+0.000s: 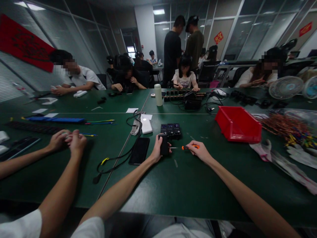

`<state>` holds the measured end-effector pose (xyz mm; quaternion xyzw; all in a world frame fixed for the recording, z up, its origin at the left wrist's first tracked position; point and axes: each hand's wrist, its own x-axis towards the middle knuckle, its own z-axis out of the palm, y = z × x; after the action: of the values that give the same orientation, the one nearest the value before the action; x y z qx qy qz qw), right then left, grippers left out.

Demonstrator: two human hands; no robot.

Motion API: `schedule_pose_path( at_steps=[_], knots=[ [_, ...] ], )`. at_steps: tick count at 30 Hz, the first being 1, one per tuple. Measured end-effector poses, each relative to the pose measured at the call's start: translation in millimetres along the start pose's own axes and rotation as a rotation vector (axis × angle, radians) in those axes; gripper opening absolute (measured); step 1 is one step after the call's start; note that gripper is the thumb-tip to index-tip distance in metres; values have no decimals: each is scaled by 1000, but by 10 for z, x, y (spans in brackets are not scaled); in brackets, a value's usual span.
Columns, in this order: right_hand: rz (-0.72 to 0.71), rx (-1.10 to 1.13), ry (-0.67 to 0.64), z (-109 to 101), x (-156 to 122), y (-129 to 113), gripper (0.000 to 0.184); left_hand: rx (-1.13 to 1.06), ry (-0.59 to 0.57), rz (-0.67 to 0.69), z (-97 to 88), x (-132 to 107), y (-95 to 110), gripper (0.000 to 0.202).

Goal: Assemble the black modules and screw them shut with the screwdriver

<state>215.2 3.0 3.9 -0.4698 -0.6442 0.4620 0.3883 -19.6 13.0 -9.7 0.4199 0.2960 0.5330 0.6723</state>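
My left hand (156, 152) grips a small black block-shaped part (164, 144) standing upright on the green table (173, 185). My right hand (200, 151) pinches a small screwdriver with an orange handle (186, 147); its thin shaft points left at the side of the black part. Just beyond the part lie three similar black modules (170, 129) in a row. A black phone (139, 150) lies flat to the left of my left hand.
A red plastic bin (237, 124) stands to the right, with a heap of coloured wires (287, 127) and gloves (264, 147) past it. A co-worker's two hands (68, 140) work at my left. Cables, a white bottle (158, 95), a fan and several seated people fill the far side.
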Motion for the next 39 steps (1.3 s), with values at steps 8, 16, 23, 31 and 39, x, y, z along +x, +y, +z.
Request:
schedule_pose_path(
  at_steps=[8,16,23,31,39],
  knots=[
    [-108,-128,-7,-53,7,-44,26,-58,56,-40,24,-3,13,46],
    [-83,-40,6,-23,9,-11,27,-45,67,-52,14,7,15,49],
    [216,372,-43,33,38,64,48,-25,46,-28,-3,5,-7,50],
    [144,115,-78,-15,14,58,37,-50,46,-35,-23,11,-20,50],
    [22,-75,-78,-45,6,-4,30,-81,118,-132,-25,9,1,56]
  ],
)
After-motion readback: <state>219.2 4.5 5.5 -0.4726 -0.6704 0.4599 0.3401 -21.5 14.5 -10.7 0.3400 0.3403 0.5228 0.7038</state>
